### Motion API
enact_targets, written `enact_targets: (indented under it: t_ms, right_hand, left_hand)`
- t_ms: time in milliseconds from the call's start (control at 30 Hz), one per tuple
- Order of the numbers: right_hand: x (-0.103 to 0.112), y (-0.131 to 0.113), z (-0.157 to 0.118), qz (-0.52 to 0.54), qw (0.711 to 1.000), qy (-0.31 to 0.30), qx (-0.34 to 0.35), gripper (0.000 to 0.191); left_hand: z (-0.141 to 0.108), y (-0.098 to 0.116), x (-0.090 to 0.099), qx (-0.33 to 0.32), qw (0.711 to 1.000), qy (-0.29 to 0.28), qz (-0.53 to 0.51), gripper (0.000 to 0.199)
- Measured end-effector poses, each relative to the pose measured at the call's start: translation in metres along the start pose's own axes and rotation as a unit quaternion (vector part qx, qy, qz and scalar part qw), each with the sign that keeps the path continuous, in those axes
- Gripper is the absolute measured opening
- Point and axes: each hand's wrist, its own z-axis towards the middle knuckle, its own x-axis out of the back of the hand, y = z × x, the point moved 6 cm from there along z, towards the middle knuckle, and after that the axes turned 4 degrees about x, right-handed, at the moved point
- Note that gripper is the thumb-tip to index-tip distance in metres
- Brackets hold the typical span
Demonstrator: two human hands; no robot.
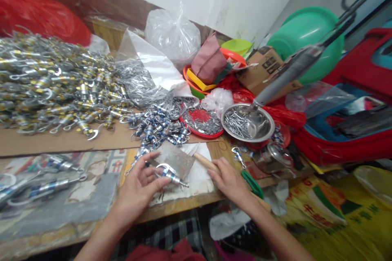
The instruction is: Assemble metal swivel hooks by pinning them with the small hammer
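My left hand has its fingers curled, with the thumb against a silver hook bolt that has a blue ring on its sleeve. Its hook end points toward my palm and its thin end to the right. My right hand is closed round a wooden handle. Against the handle's far end lies a flat, scuffed, grey metal plate, like a blade; whether they are joined I cannot tell. Behind my hands is a pile of blue-ringed hook bolts. Another single hook bolt lies right of the plate.
A large heap of yellow-ringed hook bolts covers cardboard at left. Behind the work spot stand a red tray of small metal parts and a steel bowl of pins. Green scissor-like handles lie near my right wrist. A grey metal arm slants over the bowl.
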Motion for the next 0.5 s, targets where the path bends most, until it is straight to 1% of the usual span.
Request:
enact_targets:
  t_ms: [67, 100, 167, 233, 267, 300, 333, 400, 433, 500]
  right_hand:
    - [0.018, -0.009, -0.002, 0.053, 0.998, 0.043, -0.005, 0.018]
    - [0.028, -0.016, -0.004, 0.077, 0.995, 0.068, 0.005, 0.020]
    - [0.049, -0.035, -0.009, 0.110, 0.985, 0.120, 0.055, 0.030]
    - [0.063, -0.056, -0.014, 0.127, 0.971, 0.163, 0.123, 0.041]
    - [0.065, -0.065, -0.016, 0.123, 0.968, 0.161, 0.150, 0.045]
    - [0.063, -0.072, -0.016, 0.112, 0.970, 0.139, 0.168, 0.047]
    - [0.057, -0.078, -0.016, 0.096, 0.974, 0.101, 0.176, 0.049]
    - [0.043, -0.082, -0.016, 0.060, 0.984, 0.022, 0.169, 0.049]
    - [0.038, -0.082, -0.017, 0.051, 0.985, 0.008, 0.163, 0.050]
    - [0.036, -0.082, -0.019, 0.056, 0.986, 0.027, 0.156, 0.049]
  left_hand:
    - [-0.001, 0.001, -0.001, 0.000, 1.000, -0.005, -0.002, 0.067]
    - [-0.001, 0.001, -0.001, -0.001, 1.000, -0.006, -0.003, 0.067]
    - [-0.001, 0.002, -0.002, -0.002, 1.000, -0.007, -0.003, 0.067]
    - [-0.001, 0.003, -0.001, -0.004, 1.000, -0.005, -0.004, 0.067]
    - [-0.001, 0.003, -0.001, -0.005, 1.000, -0.005, -0.004, 0.067]
    - [-0.001, 0.003, 0.000, -0.006, 1.000, -0.005, -0.004, 0.068]
    - [0.000, 0.003, 0.001, -0.007, 1.000, -0.003, -0.002, 0.068]
    - [0.000, 0.003, 0.002, -0.009, 1.000, 0.001, 0.002, 0.069]
    - [0.000, 0.003, 0.003, -0.010, 1.000, 0.004, 0.004, 0.069]
    - [0.001, 0.002, 0.001, -0.010, 1.000, 0.007, 0.006, 0.070]
